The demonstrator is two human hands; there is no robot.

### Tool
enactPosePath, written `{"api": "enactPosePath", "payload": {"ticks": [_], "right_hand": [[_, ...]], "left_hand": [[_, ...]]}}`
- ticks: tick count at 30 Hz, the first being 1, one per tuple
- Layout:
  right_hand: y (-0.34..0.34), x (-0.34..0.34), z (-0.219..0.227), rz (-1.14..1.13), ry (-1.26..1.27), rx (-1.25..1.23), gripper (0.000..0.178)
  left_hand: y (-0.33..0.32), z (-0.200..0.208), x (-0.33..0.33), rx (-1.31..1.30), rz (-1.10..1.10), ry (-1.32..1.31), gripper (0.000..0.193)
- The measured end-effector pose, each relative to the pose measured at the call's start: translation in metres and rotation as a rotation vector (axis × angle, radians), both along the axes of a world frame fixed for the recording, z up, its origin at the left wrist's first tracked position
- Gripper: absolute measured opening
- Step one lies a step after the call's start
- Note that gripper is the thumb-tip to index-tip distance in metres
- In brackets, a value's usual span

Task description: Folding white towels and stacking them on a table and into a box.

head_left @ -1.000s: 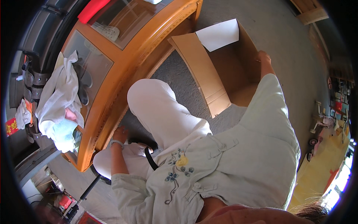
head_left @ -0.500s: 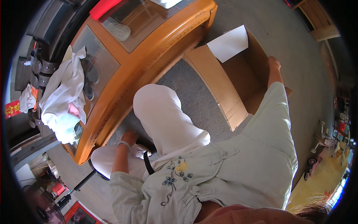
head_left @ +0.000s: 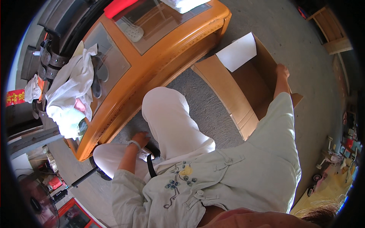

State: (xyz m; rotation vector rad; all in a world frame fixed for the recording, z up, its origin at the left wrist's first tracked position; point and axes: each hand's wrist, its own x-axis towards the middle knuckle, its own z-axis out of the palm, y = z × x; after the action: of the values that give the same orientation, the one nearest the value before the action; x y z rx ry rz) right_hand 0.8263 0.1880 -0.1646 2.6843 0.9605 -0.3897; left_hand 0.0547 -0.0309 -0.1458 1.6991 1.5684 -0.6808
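An open cardboard box (head_left: 262, 85), brown with a white panel (head_left: 238, 52) at its far left corner, stands on the floor to my right. My right hand (head_left: 282, 71), arm stretched out, is closed on the box's right wall at the upper edge. A long flap (head_left: 224, 91) folds out on the side towards my knee. My left hand (head_left: 140, 139) is low between my legs, beside my white trouser leg (head_left: 167, 114) and close to a shoe (head_left: 154, 151). Its fingers lie in shadow, and their grip cannot be made out.
A wooden table (head_left: 167, 51) with glass panels curves along the left and front. Pale cloths (head_left: 74, 87) lie on its near left end. A fan (head_left: 38, 205) is at lower left, a wooden frame (head_left: 330, 30) at far right, and several toys (head_left: 323, 167) at right.
The view has shifted a little, so the table and box sit slightly lower and further right. My right hand keeps its hold on the box edge. The left hand stays low by the shoe.
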Motion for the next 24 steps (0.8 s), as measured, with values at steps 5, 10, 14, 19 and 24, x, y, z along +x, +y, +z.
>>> {"api": "enactPosePath", "payload": {"ticks": [5,10,14,19,24], "right_hand": [[-0.017,-0.031,0.026,0.091,-0.068,0.026,0.044],[-0.022,-0.075,0.053,0.327,-0.027,0.178,0.047],[-0.012,-0.107,0.067,0.559,0.069,0.549,0.041],[0.007,-0.206,0.089,0.859,0.366,1.042,0.019],[0.033,-0.346,0.116,1.053,0.501,1.331,0.013]], "left_hand": [[0.005,0.005,0.013,0.001,-0.029,0.002,0.04],[0.009,-0.004,0.004,0.244,-0.063,-0.101,0.032],[0.036,0.023,0.017,0.209,-0.082,-0.119,0.037],[0.064,0.065,0.021,0.281,-0.113,-0.122,0.029],[0.085,0.108,0.008,0.499,-0.012,-0.189,0.025]]}}
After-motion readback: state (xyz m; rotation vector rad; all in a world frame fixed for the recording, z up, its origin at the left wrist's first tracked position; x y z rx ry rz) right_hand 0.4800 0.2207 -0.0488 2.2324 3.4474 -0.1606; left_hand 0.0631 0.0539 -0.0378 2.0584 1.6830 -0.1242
